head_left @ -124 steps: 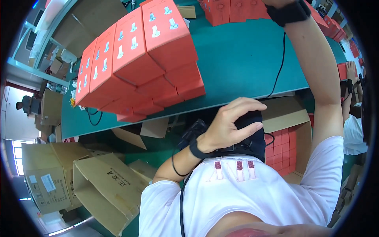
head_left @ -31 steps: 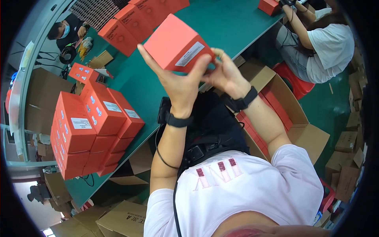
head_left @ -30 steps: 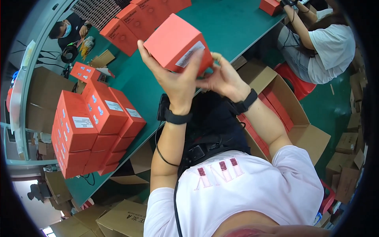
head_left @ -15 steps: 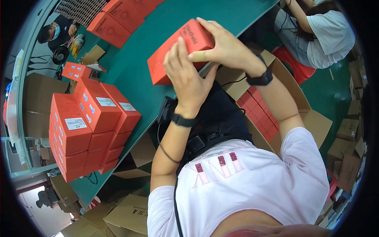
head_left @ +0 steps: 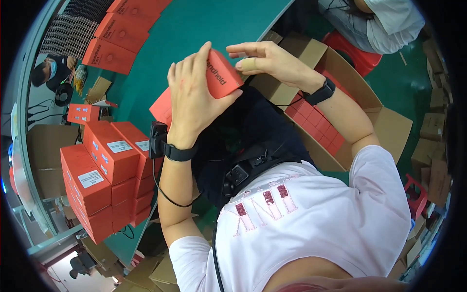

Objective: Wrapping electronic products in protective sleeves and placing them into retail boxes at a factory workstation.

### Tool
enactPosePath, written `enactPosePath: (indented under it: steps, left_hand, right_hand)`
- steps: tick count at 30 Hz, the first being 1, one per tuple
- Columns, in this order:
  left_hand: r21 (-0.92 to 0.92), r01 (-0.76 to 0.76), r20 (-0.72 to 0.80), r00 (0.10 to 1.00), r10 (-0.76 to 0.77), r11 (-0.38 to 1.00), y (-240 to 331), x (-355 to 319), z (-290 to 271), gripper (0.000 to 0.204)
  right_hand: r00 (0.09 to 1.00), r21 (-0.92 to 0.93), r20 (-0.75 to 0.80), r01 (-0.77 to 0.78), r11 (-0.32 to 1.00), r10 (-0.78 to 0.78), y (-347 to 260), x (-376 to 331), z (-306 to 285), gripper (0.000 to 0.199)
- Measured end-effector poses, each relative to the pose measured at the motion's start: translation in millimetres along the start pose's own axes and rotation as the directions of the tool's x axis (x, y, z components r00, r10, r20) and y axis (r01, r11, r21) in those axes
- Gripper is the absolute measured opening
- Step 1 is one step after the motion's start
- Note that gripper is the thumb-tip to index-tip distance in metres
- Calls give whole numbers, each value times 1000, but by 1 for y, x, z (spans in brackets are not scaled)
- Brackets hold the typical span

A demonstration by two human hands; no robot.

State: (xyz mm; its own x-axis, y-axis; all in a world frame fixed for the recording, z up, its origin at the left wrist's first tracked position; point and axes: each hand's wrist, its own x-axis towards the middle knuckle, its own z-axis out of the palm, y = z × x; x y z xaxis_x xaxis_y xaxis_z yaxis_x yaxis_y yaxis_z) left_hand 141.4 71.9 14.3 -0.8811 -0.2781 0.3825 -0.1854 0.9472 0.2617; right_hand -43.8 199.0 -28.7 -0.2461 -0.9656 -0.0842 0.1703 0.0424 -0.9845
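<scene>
I hold a red cardboard box (head_left: 220,74) over the near edge of the green table (head_left: 194,29). My left hand (head_left: 192,100) lies flat over the box's top and grips it. Fingers of my right hand (head_left: 270,58) rest on the box's right end, thumb against it. Both wrists carry black bands. The box's lower left part shows beneath my left hand.
A stack of red boxes (head_left: 104,170) stands at the left on the table. More red boxes (head_left: 119,36) lie at the far side. An open carton (head_left: 340,126) with red boxes inside sits to my right on the floor. Other people sit at upper left and upper right.
The red box has come down and nearer to me. My left hand has slid over its top; my right hand has moved to its right end.
</scene>
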Motion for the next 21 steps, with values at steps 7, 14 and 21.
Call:
enactPosePath:
  steps: [7, 14, 21]
  left_hand:
    - [-43, -72, -61, 996, 69, 996, 10, -5, 2, 74]
    - [-73, -72, -49, 996, 68, 995, 14, -14, 0, 74]
    - [-105, -139, 89, 985, 148, 985, 13, -25, 2, 81]
  right_hand:
    - [992, -247, 57, 121, 961, -110, -5, -5, 9, 53]
    - [994, -254, 69, -62, 965, 82, -21, -13, 19, 65]
    - [964, -326, 181, -125, 937, 192, -3, -12, 20, 60]
